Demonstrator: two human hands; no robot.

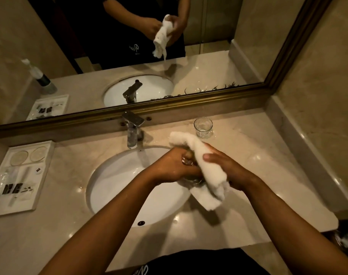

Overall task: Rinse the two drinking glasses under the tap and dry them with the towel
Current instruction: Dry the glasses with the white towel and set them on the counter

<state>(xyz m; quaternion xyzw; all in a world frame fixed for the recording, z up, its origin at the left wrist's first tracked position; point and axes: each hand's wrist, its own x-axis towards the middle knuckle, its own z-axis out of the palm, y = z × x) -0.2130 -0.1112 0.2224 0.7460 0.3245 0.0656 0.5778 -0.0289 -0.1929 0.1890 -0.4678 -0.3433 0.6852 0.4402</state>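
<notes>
Glass number one (190, 162) is pretty much buried between both hands right over the right edge of the sink (117, 187), wrapped in the white towel (207, 171). The left hand (175, 165) has its fingers curled round the glass, only a bit of shiny rim peeking out. The right hand (220, 161) grips the towel against it, thumb lying on top of the cloth, loose end dangling toward the counter (258, 155). Second glass (203, 127) stands upright on the counter near the mirror frame (169, 108), just behind the towel's far end, right of the tap (133, 130). An amenity tray (20, 175) sits left of the sink.
</notes>
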